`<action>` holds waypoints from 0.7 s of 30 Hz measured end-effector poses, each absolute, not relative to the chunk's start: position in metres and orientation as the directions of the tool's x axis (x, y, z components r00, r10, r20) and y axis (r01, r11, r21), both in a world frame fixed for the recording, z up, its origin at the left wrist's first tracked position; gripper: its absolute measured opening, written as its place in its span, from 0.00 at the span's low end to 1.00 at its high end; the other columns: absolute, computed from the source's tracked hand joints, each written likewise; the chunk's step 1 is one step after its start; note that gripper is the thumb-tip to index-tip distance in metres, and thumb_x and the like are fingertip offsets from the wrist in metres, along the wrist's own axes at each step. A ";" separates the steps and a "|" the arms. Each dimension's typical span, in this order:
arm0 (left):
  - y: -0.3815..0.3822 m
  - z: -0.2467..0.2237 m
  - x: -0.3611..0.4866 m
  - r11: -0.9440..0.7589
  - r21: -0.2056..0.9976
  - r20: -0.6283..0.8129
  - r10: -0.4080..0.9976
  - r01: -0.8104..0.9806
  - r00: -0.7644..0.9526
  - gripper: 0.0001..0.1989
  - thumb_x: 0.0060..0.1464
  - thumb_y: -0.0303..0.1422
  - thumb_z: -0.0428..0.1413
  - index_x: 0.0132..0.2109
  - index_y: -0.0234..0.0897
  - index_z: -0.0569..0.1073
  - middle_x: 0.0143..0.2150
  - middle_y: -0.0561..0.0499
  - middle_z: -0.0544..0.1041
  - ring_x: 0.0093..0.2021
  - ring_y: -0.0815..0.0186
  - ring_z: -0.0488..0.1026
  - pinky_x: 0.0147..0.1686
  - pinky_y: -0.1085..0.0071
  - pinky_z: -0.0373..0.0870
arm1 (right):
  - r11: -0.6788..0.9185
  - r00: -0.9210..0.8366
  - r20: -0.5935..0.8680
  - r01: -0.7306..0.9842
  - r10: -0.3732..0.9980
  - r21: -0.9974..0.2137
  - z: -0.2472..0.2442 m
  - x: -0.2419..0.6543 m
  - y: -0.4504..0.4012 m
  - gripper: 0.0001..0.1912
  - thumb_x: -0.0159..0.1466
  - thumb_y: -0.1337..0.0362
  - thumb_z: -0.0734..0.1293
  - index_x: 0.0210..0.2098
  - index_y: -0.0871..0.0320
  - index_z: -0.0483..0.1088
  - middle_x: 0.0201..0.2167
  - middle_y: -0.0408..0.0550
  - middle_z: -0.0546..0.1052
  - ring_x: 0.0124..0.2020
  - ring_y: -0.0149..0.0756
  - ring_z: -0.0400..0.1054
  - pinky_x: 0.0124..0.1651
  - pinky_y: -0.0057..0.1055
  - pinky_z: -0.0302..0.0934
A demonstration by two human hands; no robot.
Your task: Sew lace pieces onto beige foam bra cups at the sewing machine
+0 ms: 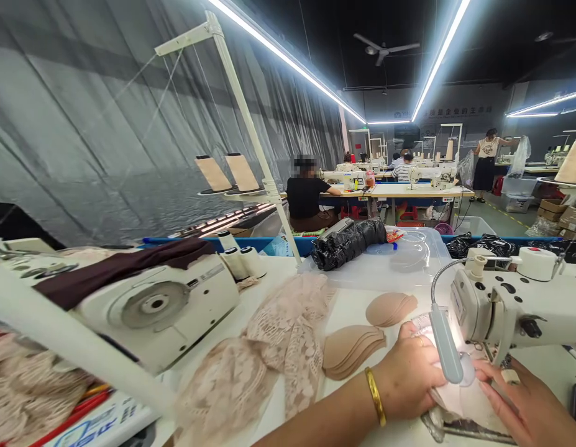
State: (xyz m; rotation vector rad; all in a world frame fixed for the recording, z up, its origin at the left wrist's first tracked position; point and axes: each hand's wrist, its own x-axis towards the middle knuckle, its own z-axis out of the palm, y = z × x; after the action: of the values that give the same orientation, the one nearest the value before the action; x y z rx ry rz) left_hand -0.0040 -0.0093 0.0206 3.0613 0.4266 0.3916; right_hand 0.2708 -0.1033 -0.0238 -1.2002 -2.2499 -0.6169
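Observation:
Under the lit lamp of the white sewing machine point(511, 304) lies a pale pink fabric piece point(455, 397). My left hand point(411, 372), with a gold bangle at the wrist, grips the fabric's left side, fingers bent over it. On the right, my right hand point(516, 397) touches the fabric near the needle area, its fingers extended and apart. The grey lamp head point(446, 344) hides part of the cloth between the hands. Left of my left hand are stacked beige cups point(353, 351) and a smaller stack point(390, 308). Beige lace point(288, 335) spreads farther left.
A second machine point(161, 304) with dark cloth on it stands at left, beside a slanting white pole point(82, 347). Behind the cups are a clear plastic lid point(413, 254) and a black wrapped bundle point(348, 242). People sit or stand among machines farther back.

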 end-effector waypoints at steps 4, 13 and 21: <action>-0.020 0.022 -0.006 -0.965 0.045 0.240 0.263 0.260 0.935 0.04 0.60 0.32 0.60 0.38 0.38 0.73 0.40 0.50 0.79 0.41 0.57 0.73 0.50 0.51 0.54 | 0.565 -0.466 0.642 0.823 0.609 0.061 -0.016 0.266 -0.107 0.15 0.77 0.61 0.60 0.57 0.50 0.74 0.41 0.43 0.87 0.38 0.43 0.85 0.37 0.33 0.82; -0.032 -0.013 0.001 -0.982 0.101 0.410 0.186 0.158 0.893 0.13 0.64 0.38 0.59 0.33 0.39 0.67 0.34 0.56 0.78 0.32 0.65 0.62 0.50 0.52 0.49 | 0.635 -0.570 0.286 0.727 0.771 -0.262 -0.010 0.257 -0.110 0.11 0.74 0.67 0.64 0.43 0.47 0.78 0.35 0.41 0.80 0.33 0.36 0.77 0.38 0.29 0.72; -0.034 -0.005 0.008 -0.958 0.142 0.409 0.287 0.251 0.866 0.16 0.56 0.29 0.59 0.30 0.38 0.57 0.32 0.54 0.75 0.30 0.65 0.62 0.52 0.48 0.53 | 0.572 -0.487 0.346 0.791 0.802 -0.215 -0.018 0.256 -0.110 0.14 0.72 0.67 0.62 0.45 0.46 0.79 0.38 0.45 0.81 0.34 0.40 0.77 0.33 0.29 0.71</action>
State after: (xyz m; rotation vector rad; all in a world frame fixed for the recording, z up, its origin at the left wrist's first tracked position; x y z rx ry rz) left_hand 0.0083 -0.0339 -0.0047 2.9534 0.4266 0.6666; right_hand 0.2562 -0.1099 -0.0177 -1.2867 -2.3998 0.0375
